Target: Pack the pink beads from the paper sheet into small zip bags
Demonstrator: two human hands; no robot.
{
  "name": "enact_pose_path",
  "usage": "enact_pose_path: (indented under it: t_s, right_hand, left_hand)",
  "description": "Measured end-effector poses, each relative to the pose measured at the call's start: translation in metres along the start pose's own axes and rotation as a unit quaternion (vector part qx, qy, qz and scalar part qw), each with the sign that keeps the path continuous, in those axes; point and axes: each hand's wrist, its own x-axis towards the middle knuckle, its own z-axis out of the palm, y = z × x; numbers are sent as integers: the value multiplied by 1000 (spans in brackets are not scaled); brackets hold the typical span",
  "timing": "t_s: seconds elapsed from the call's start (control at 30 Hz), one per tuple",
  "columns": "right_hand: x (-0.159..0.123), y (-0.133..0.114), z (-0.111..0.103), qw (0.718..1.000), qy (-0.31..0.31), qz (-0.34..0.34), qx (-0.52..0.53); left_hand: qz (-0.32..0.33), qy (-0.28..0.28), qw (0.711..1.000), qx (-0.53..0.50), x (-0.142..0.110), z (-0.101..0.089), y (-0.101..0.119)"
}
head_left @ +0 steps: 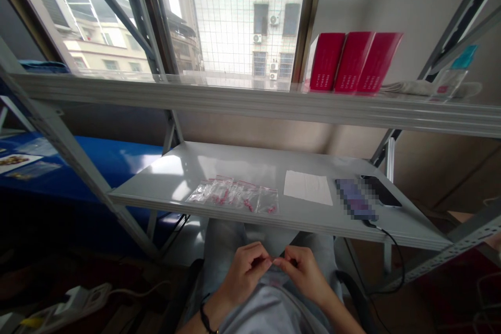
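Observation:
My left hand [250,269] and my right hand [299,269] meet over my lap, below the table's front edge. Both have curled fingers, thumb pressed to forefinger, and the fingertips almost touch each other. Anything pinched between them is too small to make out. Just beyond, on the white shelf table [250,162], lies an overlapping row of clear zip bags [235,193] with small pinkish-red pieces inside. To their right rests a white sheet of paper [307,187].
Right of the paper are a blurred-out phone [355,199] with a black cable [397,242] and a dark phone [381,191]. An upper shelf [235,96] crosses above, carrying red boxes [356,62] and a spray bottle [454,75]. A power strip [88,300] lies lower left.

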Motion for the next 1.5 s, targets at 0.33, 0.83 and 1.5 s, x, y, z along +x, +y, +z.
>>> enact_pose_path:
  t_s: [0.33,0.83,1.5]
  right_hand:
    - [-9,-8,-9,995,-37,24,94]
    - [-2,-10,-6,997,-5,14,78]
    - [-9,39,-30,991,16,72,109]
  left_hand:
    - [2,-19,1000,4,0,-6,-2]
    - [-12,-9,1000,24,2,-5,7]
    - [-44,-22,976,213,165,-143,34]
